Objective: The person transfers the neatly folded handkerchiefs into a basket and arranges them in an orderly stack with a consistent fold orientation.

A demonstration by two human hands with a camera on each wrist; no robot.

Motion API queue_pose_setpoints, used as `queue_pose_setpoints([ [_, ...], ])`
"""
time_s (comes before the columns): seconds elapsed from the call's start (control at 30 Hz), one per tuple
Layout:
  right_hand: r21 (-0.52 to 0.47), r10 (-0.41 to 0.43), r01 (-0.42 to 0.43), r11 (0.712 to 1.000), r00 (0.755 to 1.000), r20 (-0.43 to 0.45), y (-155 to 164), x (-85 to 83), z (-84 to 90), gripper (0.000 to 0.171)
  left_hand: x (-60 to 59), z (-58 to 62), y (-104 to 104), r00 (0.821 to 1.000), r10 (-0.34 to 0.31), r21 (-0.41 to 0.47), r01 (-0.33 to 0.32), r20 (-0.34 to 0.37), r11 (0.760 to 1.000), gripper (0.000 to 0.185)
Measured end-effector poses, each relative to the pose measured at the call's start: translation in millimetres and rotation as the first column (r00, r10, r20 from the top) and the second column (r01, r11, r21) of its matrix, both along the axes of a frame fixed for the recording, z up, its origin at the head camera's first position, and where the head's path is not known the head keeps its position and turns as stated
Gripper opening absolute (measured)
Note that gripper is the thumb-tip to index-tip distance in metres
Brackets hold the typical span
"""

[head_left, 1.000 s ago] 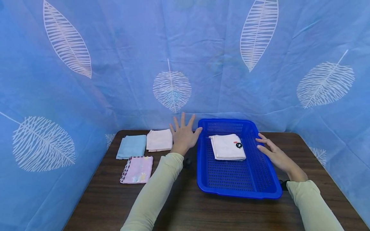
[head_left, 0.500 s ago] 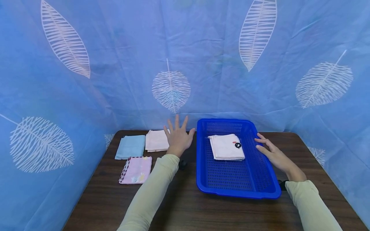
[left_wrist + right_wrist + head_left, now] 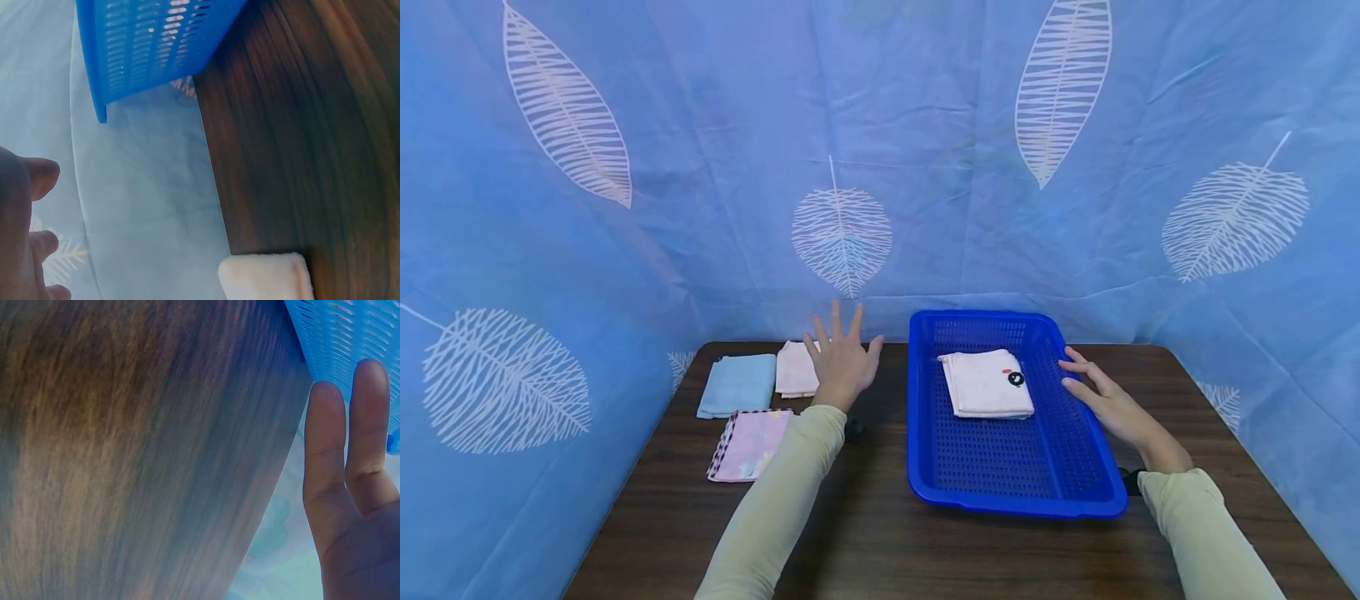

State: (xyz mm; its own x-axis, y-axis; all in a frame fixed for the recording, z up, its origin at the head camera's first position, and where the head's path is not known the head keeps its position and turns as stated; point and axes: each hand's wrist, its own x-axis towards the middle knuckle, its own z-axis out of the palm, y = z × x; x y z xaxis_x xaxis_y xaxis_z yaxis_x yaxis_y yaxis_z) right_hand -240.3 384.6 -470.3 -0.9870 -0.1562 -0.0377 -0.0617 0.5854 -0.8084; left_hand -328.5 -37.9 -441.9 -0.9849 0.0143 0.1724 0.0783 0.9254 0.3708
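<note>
My left hand [image 3: 844, 362], fingers spread and holding nothing, is over the back of the table beside a folded white cloth [image 3: 795, 371], overlapping its right part in the head view. That cloth's edge also shows low in the left wrist view. My right hand [image 3: 1108, 404] is at the right rim of a blue plastic basket [image 3: 1018, 505], its fingers fairly straight along the outside. In the basket lies a folded white towel [image 3: 981, 387] with a small black and red face print. The right wrist view shows two fingers [image 3: 325, 444] in front of the basket's perforated wall.
A folded light blue cloth [image 3: 737, 386] and a pink cloth [image 3: 748, 446] with a checkered edge lie at the left of the dark wooden table [image 3: 962, 554]. My left sleeve overlaps the pink cloth's corner. A blue leaf-print curtain [image 3: 925, 242] hangs behind the table.
My left hand has moved left, away from the basket and towards the folded white cloth, fingers still spread. My right hand has stayed at the basket's right rim.
</note>
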Motion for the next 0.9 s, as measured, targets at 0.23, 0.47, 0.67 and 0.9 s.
queue_pose_setpoints([
  [0.23,-0.012,0.004,-0.004,1.0,1.0,0.001,1,-0.3,-1.1,0.064,0.5,-4.4,-10,1.0,0.021,0.011,-0.021,0.017,1.0,0.069],
  [0.47,-0.013,0.002,-0.002,1.0,1.0,-0.013,1,-1.2,-2.3,0.064,0.6,-7.5,-19,0.998,0.056,0.027,-0.057,0.036,0.998,0.07],
  [0.67,-0.014,-0.002,0.001,1.0,1.0,-0.011,1,-0.4,-0.8,0.064,-2.5,-11.8,-23,0.996,0.079,0.009,-0.079,0.05,0.997,0.073],
  [0.9,-0.015,0.004,-0.004,1.0,1.0,-0.007,-1,1.3,-0.6,0.064,-11.1,-18.6,-31,0.992,0.094,-0.017,-0.092,0.08,0.996,0.073],
])
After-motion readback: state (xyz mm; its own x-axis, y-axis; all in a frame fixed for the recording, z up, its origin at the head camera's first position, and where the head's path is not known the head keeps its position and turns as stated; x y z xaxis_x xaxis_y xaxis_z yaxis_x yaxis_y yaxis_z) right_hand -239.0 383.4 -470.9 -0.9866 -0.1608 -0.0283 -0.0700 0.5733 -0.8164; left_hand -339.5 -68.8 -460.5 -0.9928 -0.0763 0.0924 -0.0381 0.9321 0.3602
